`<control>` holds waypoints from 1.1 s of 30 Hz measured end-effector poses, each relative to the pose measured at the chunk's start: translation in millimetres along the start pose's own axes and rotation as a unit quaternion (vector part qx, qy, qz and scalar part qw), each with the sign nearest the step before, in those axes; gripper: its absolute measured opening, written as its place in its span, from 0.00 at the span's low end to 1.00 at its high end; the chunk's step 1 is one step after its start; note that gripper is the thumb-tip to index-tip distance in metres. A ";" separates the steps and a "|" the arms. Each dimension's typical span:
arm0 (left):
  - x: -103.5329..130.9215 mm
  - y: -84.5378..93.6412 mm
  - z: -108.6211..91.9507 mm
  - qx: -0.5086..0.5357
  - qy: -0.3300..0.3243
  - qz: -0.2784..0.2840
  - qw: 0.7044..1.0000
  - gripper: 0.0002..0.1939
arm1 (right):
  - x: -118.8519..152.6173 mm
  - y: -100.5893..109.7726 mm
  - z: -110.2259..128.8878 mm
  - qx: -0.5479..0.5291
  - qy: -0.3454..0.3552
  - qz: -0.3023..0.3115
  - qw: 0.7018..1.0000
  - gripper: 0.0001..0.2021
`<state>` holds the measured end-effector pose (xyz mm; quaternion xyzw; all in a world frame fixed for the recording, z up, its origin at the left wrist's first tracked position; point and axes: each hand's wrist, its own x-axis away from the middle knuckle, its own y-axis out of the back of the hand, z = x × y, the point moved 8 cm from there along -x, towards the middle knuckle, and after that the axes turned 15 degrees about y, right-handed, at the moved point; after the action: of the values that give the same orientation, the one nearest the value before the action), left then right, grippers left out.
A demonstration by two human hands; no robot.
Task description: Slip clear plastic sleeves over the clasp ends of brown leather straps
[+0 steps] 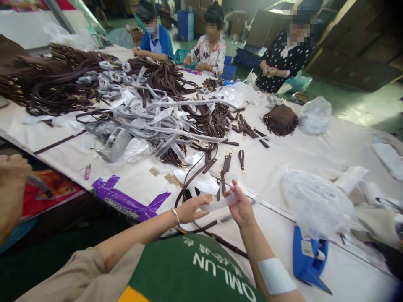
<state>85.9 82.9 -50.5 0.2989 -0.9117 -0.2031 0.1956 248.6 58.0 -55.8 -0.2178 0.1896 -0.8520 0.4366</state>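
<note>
Left grip (190, 210) pinched on one end of a whitish strip (219, 204); right grip (242, 208), partly curled, holds the other.

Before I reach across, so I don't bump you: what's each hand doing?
Left hand: closed, pinching one end of a pale strip.
Right hand: closed, holding the strip near its other end.
</note>
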 end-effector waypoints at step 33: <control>-16.9 -146.6 -129.9 -0.178 -0.135 0.215 0.951 0.23 | 141.9 179.2 56.6 0.426 -0.096 0.249 0.864 0.07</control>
<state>228.8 -47.8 -16.7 0.0261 -0.9212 -0.3537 0.1599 323.2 -164.7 -71.5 -0.0367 -0.1868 -0.6874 0.7009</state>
